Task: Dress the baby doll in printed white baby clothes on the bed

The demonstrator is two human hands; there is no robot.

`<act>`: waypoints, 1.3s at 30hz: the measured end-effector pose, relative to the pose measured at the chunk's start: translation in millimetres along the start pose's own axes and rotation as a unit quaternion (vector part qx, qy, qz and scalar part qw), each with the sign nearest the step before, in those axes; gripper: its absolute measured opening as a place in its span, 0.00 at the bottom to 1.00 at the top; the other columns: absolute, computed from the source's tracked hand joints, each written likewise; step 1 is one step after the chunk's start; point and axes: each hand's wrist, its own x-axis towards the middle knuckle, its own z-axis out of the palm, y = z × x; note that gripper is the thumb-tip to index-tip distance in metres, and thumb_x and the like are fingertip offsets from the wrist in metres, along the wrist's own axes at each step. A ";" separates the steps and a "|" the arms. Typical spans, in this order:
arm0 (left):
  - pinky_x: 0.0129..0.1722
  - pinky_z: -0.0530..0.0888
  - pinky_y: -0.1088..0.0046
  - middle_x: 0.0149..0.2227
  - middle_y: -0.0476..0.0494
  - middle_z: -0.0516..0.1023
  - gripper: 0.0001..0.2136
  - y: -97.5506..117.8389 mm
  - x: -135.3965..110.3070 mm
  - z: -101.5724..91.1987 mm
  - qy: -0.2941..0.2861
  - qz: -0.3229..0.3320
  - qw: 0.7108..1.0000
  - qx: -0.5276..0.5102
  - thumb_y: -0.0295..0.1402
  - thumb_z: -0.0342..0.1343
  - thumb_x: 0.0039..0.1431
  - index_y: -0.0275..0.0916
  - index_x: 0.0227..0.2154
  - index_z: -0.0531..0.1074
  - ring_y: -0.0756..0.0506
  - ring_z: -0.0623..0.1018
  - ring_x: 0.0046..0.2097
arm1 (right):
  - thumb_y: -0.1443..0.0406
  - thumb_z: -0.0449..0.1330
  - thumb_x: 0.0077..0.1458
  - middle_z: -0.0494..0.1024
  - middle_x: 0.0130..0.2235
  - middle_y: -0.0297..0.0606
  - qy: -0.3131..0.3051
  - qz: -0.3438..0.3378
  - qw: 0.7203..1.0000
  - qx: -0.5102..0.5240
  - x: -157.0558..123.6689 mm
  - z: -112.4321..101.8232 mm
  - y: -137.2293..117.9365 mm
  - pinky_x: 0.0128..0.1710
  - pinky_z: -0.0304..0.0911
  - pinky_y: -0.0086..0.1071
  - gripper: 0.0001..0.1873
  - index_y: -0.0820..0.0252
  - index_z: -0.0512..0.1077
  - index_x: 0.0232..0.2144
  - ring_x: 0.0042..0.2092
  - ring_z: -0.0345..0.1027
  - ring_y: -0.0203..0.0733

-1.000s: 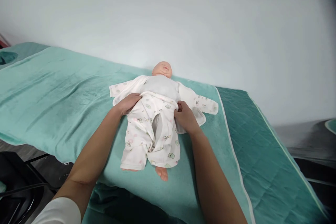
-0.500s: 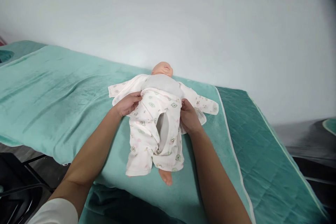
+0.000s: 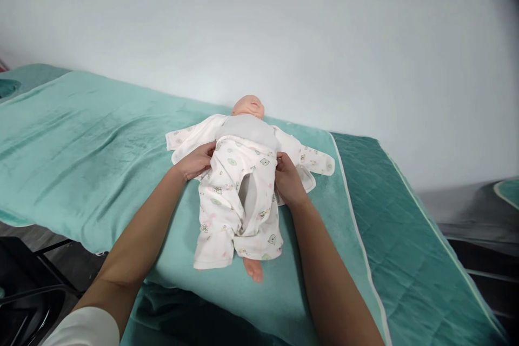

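Observation:
A baby doll [image 3: 248, 106] lies on its back on a teal towel [image 3: 101, 140], head toward the wall. It wears a grey body and white printed trousers [image 3: 227, 200]; an open white printed jacket [image 3: 190, 138] is spread under it. My left hand [image 3: 197, 161] grips the trousers' waistband at the doll's left-side hip, fingers closed on the cloth. My right hand [image 3: 287, 179] pinches the waistband on the other side. One bare foot [image 3: 253, 268] sticks out of a trouser leg.
The towel covers a padded table with a darker teal quilted cover [image 3: 405, 238] showing at the right. A white wall [image 3: 324, 54] runs close behind the doll. Dark floor and a black chair [image 3: 24, 303] lie at the lower left.
Both hands have drawn the trousers' waistband higher up the doll's belly, and the trouser legs have shifted up with it. The hands kept their grip throughout.

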 end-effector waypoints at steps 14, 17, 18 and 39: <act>0.51 0.73 0.62 0.40 0.43 0.83 0.14 -2.0 3.6 8.8 0.086 0.068 0.989 0.095 0.34 0.59 0.53 0.38 0.42 0.79 0.40 0.78 0.47 | 0.64 0.59 0.48 0.75 0.35 0.31 0.019 -0.019 0.999 0.022 0.6 0.1 2.7 0.39 0.68 0.37 0.10 0.52 0.62 0.34 0.37 0.70 0.42; 0.51 0.72 0.64 0.41 0.43 0.82 0.12 0.1 3.0 10.9 0.097 0.107 0.975 0.168 0.32 0.57 0.54 0.38 0.40 0.78 0.40 0.77 0.48 | 0.61 0.58 0.50 0.77 0.37 0.33 0.039 -0.014 0.999 -0.005 1.8 1.0 4.8 0.41 0.69 0.38 0.11 0.52 0.64 0.37 0.39 0.72 0.43; 0.50 0.72 0.65 0.41 0.43 0.82 0.11 0.2 3.0 10.9 0.110 0.115 0.967 0.200 0.32 0.57 0.54 0.37 0.39 0.78 0.40 0.77 0.47 | 0.60 0.58 0.50 0.77 0.38 0.34 0.046 -0.013 0.999 -0.012 2.2 1.0 5.3 0.42 0.69 0.39 0.12 0.52 0.65 0.39 0.40 0.72 0.43; 0.59 0.65 0.65 0.50 0.42 0.69 0.08 16.8 1.1 14.5 0.133 0.231 0.896 0.356 0.35 0.61 0.58 0.41 0.40 0.76 0.43 0.69 0.56 | 0.59 0.64 0.56 0.69 0.43 0.37 0.011 -0.186 0.947 -0.260 -0.9 1.2 -29.7 0.49 0.62 0.43 0.11 0.52 0.68 0.39 0.47 0.63 0.47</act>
